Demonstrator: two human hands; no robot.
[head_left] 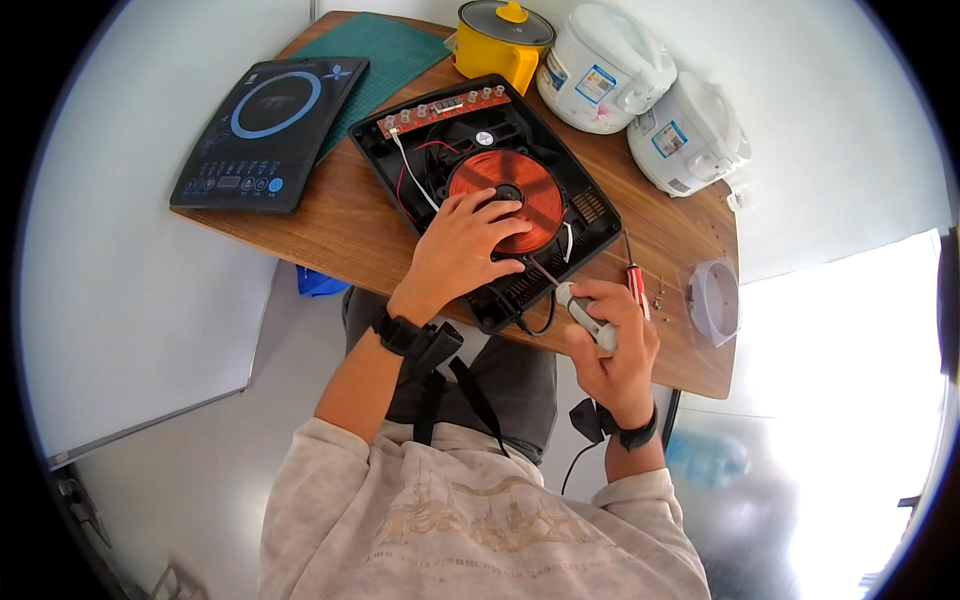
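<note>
Pale beige mottled top [350, 530], tan front print [490, 515]; dark grey trousers [522, 385]; black wristbands [400, 336] bearing boxy modules [438, 348].

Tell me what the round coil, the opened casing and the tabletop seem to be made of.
Coil: probably copper wire with a slight sheen; it is reddish-orange and looks wound in rings.
Casing: likely moulded plastic, dull black, with slotted vents formed in it.
Tabletop: wood or wood-look laminate, smooth; brown streaked grain shows, but the look leaves which open.

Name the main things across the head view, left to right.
Black cooktop panel → copper coil → grey-handled screwdriver → red-handled screwdriver → clear round container
</note>
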